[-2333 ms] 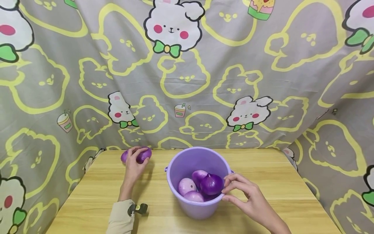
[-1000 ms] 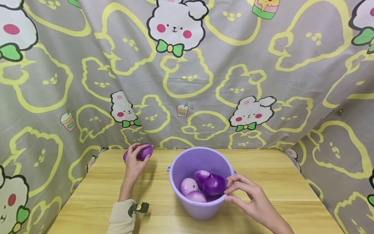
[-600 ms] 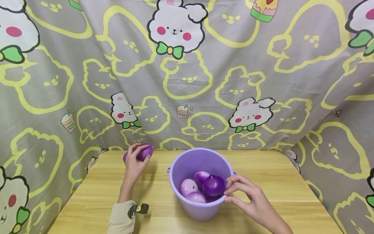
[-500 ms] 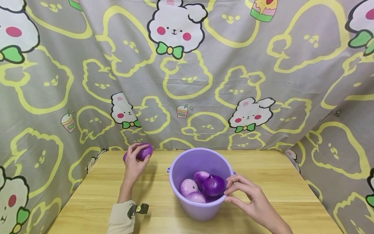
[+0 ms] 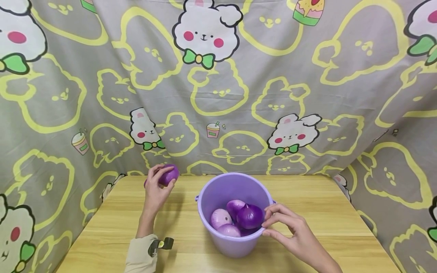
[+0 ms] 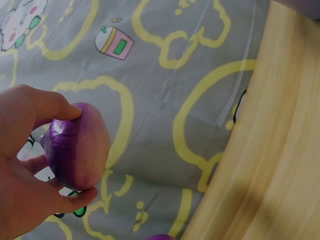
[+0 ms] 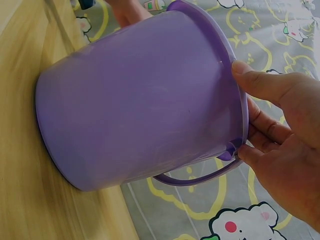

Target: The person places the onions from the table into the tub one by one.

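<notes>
My left hand grips a purple onion near the table's back left; the thumb and fingers curl round its sides in the left wrist view. Behind that hand a sliver of another purple thing shows, the rest hidden. The lilac bucket stands upright in the middle. Inside it lie a dark purple onion and several paler ones, such as the light onion. At the bucket's right rim my right hand pinches the edge, thumb outside and fingers at the rim by the handle.
The wooden table carries the bucket. A grey curtain printed with rabbits and yellow outlines hangs along the back and both sides. A black band sits on the left sleeve.
The left hand has lifted the onion slightly, up and away from the purple thing beside it. The right hand has stayed on the bucket rim, and the bucket stands in place.
</notes>
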`<state>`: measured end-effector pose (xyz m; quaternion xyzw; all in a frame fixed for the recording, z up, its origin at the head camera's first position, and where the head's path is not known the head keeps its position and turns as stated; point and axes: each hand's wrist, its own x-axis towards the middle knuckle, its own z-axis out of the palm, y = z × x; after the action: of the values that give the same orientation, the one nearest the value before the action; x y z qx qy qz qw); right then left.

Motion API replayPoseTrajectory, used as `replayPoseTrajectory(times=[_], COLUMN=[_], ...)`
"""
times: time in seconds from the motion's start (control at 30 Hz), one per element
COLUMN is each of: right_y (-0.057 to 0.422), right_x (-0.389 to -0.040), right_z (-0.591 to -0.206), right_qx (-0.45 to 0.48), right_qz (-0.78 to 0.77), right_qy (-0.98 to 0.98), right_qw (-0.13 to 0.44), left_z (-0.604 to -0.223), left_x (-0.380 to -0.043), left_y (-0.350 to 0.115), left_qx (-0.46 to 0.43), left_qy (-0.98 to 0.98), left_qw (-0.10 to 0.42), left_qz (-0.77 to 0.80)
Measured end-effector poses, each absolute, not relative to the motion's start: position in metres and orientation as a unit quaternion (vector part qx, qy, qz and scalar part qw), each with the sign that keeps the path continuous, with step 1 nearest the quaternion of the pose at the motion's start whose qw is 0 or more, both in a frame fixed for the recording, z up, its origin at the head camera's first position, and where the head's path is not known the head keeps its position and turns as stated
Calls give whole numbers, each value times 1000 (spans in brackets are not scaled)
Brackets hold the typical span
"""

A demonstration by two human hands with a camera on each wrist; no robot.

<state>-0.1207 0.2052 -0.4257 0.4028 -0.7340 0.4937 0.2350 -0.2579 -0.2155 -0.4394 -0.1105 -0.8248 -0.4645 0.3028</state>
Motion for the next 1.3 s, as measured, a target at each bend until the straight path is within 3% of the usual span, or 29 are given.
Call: replayPoseTrajectory(times=[1.3], right_y=[205], right_x=[-119], right_z=[-423], right_qx=[401], right_qz=[497], right_qy=[-733], right_qw=[233], left_z=[-409], left_x=[-236], left_y=[-206], left_qx=[-163], left_qy=[-792], left_qw=[342], left_qz=[-479])
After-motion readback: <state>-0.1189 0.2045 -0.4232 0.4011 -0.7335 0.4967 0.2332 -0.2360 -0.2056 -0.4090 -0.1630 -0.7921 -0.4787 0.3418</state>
